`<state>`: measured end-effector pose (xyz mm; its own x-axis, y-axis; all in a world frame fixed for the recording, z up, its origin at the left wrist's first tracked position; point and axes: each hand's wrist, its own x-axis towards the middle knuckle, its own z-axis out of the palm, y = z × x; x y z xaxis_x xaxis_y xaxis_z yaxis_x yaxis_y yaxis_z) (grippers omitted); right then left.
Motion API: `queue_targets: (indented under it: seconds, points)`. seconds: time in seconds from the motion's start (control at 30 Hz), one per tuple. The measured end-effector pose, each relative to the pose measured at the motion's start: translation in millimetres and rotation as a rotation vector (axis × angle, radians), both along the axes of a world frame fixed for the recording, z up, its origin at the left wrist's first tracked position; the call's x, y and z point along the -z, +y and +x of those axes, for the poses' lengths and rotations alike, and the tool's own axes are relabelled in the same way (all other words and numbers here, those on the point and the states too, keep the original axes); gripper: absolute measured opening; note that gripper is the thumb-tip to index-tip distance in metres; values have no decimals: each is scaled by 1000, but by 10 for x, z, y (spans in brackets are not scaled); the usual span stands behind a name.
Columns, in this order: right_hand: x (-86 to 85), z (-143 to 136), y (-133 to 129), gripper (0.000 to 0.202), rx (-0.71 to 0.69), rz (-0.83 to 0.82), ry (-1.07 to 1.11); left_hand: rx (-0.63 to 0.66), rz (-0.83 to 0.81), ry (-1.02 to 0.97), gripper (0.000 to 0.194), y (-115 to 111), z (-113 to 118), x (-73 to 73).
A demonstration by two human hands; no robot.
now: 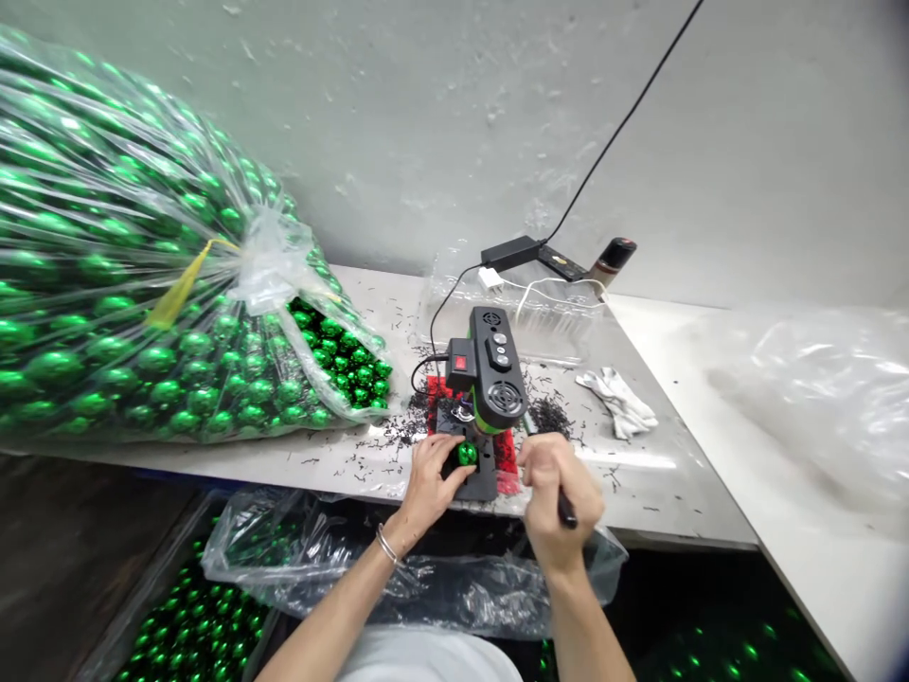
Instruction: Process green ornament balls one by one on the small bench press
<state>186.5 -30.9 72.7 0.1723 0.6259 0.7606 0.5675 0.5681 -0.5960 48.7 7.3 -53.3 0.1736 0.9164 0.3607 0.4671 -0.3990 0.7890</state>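
Observation:
Between the thumb and fingers of my left hand (433, 475) sits a shiny green ball (467, 454), held on the black base plate (477, 485) of a small bench machine. That machine (491, 355) has a black head with round vents, several buttons and a side box with a red switch. My right hand (561, 488) is wrapped round the black-ended lever (566, 511) at the machine's right side. A red mat (507, 462) lies under the base, and the ball's underside is hidden.
A large clear bag of green balls (128, 313) fills the left, its mouth open toward the machine. Black scraps (550, 415) litter the table (639, 483). White gloves (616, 402) lie right; a power adapter (509, 252) and clear tray stand behind. A plastic-lined bin (469, 592) sits below the front edge.

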Motion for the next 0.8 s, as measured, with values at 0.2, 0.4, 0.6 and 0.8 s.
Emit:
queue_targets:
  seconds: [0.2,0.4,0.6,0.8]
  points:
    - [-87,4,19,26,-33,2,25,206,196,127,70,-429,-368,21]
    - [68,-44,19,29,0,67,34,-283,191,342,42,287,-777,-457]
    - [73,-43,17,26,-3,82,-10,-436,-125,711,31,1121,-919,-927]
    - [119,-28,20,27,-15,104,-21,-392,-198,706,21,1175,-903,-861]
